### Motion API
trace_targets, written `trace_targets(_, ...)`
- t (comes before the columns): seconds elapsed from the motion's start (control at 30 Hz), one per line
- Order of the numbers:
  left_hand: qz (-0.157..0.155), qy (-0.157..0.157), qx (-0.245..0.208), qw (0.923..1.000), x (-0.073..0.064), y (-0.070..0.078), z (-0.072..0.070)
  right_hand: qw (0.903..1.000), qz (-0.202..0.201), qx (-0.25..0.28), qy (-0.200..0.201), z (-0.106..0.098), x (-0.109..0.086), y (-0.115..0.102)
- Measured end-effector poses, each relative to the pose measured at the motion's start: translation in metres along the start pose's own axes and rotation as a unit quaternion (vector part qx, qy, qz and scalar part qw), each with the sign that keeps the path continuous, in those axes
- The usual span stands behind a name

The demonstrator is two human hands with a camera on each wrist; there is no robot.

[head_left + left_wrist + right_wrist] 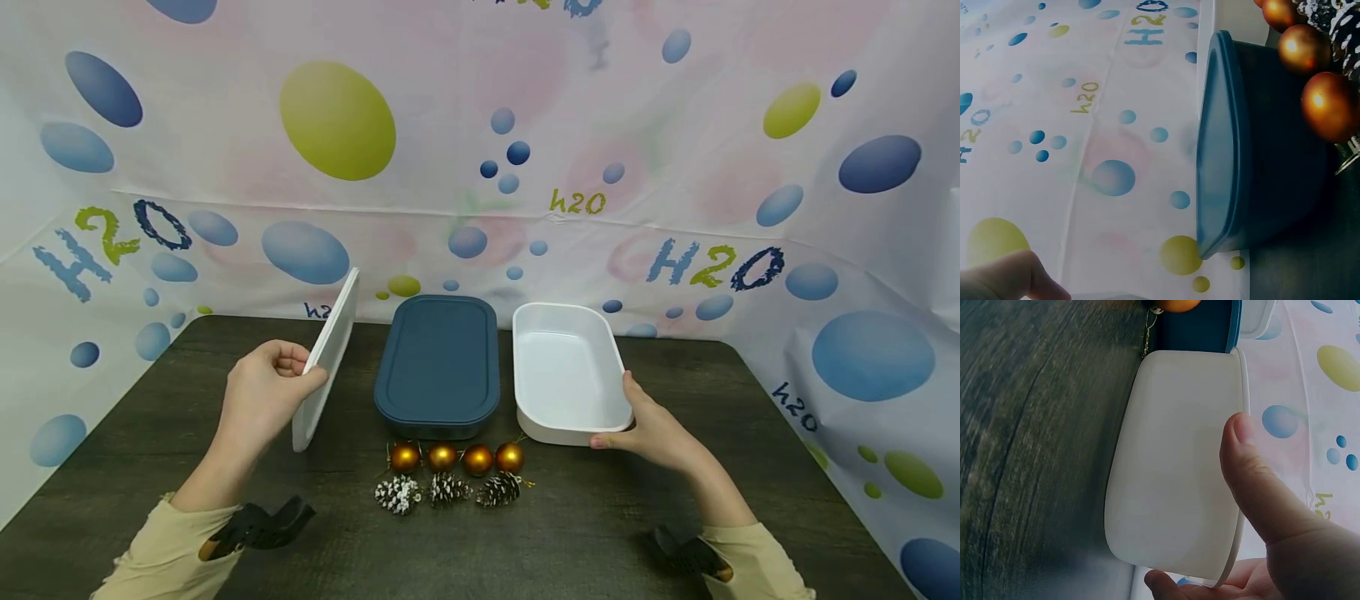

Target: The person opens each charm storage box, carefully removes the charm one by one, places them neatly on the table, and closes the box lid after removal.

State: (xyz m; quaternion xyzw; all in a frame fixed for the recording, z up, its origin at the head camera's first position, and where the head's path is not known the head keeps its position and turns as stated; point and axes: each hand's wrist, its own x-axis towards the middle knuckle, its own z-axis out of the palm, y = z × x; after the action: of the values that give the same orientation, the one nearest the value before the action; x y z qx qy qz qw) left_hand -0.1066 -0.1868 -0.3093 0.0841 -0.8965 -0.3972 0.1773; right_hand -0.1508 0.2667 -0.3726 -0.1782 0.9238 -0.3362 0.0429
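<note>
My left hand (262,392) pinches the long edge of a white lid (339,333) between thumb and fingers, holding it steeply tilted at the left of the table. In the left wrist view only part of that hand (1013,275) appears, at the bottom left corner. The right hand (660,429) grips the near right corner of an uncovered white food container (555,436), its inside bare. Seen from the right wrist, the thumb (1254,469) lies over the rim, while other fingers reach the right side. Between the hands stands a dark blue container with its lid (438,358) on.
Several shiny orange-gold Christmas baubles (477,459) line up before the blue container. Nearer me, a row of three pine cones (448,489) has white-dusted tips. Behind the dark wooden table (420,558) hangs a patterned sheet (450,100).
</note>
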Motion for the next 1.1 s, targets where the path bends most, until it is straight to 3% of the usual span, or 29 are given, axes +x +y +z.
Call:
trace_targets(0.13,0.004,-0.005,-0.007,1.0000,0.001,0.001,-0.002,1.0000,0.000,0.000,0.000,0.000,0.000,0.000)
trace_targets(0.37,-0.011,0.035,-0.036,0.9987,0.003,-0.004,-0.005,1.0000,0.006,-0.004,-0.002,0.000,0.000,0.002)
trace_targets(0.53,-0.054,0.036,-0.083,0.9944,0.007,-0.011,-0.007,0.9999,0.010,-0.006,-0.002,0.000,0.000,0.002)
trace_targets(0.67,-0.089,0.008,-0.147,0.9851,0.012,-0.020,-0.009,0.9999,0.012,-0.008,-0.003,0.000,0.000,0.001)
trace_targets(0.77,-0.110,-0.025,-0.236,0.9652,0.016,-0.029,-0.010,0.9999,0.014,-0.010,-0.003,0.000,0.000,0.001)
trace_targets(0.93,-0.149,-0.041,-0.373,0.9149,0.019,-0.040,-0.013,0.9999,0.012,-0.012,-0.003,0.000,0.000,0.002)
trace_targets(1.1,-0.144,-0.054,-0.462,0.8734,0.020,-0.044,-0.017,0.9999,0.009,-0.007,-0.003,0.000,0.000,0.002)
